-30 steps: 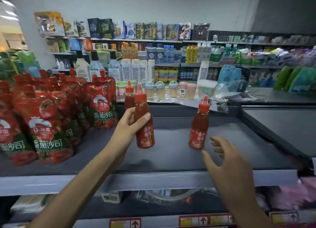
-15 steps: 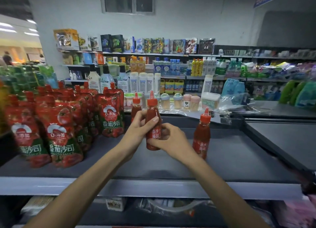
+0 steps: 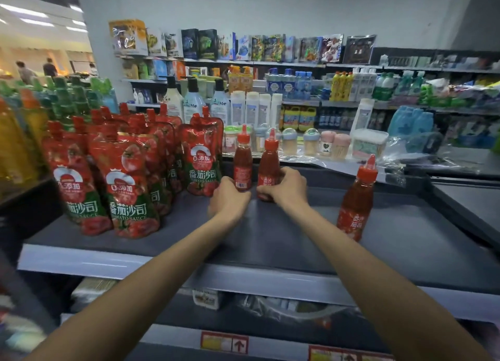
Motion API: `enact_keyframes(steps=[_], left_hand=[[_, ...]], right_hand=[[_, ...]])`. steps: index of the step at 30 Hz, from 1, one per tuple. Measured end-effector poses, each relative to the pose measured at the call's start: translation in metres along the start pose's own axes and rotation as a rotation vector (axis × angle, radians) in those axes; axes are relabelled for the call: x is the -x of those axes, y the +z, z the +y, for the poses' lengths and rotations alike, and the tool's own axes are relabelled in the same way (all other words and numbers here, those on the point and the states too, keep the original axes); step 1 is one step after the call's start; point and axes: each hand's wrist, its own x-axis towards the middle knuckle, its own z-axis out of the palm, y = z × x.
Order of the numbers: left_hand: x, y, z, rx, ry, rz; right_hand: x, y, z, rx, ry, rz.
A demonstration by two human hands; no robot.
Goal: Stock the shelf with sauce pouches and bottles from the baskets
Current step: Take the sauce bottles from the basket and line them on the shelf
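- Head view: your left hand is at the back of the grey shelf. Its fingers are curled round the base of the left bottle. That bottle stands upright w/ the barcode facing you.
- Your right hand grips the lower half of the middle bottle, fingers & thumb wrapped round it. It's upright, just beside the left bottle, w/ a thin gap btwn them.
- Your two hands sit close together, knuckles nearly touching.
- The right bottle stands alone nr the shelf's right side, well apart from the other two. Nothing touches it, and it looks to lean slightly.
- Sauce pouches fill the shelf's left part in rows, upright, red caps up. The end pouch at the back sits just left of the left bottle, nr your left hand.
- Behind the shelf there's a row of small jars, w/ tall lotion bottles further back on the left.
- Below the shelf's front edge, a lower rail carries arrow tags.
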Motion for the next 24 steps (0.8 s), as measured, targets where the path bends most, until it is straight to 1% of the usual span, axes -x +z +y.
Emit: enact_keyframes(steps=[2,5,10,15,24], left_hand=[[-0.002,0.007,-0.001,-0.087,0.000,0.046],[-0.010,0.016,0.000,-0.150,-0.002,0.087],[-0.022,0.023,0.003,-0.222,-0.006,0.120],[-0.027,0.032,0.003,-0.233,0.011,0.167],[-0.040,0.038,0.002,-0.213,0.007,0.186]], right_hand=[[-0.007,0.010,0.003,0.013,0.018,0.012],[-0.015,0.021,0.008,0.045,0.047,0.033],[-0.022,0.031,0.013,0.070,0.013,0.066],[-0.024,0.034,0.026,0.039,-0.001,0.054],[-0.035,0.041,0.032,0.027,-0.030,0.043]])
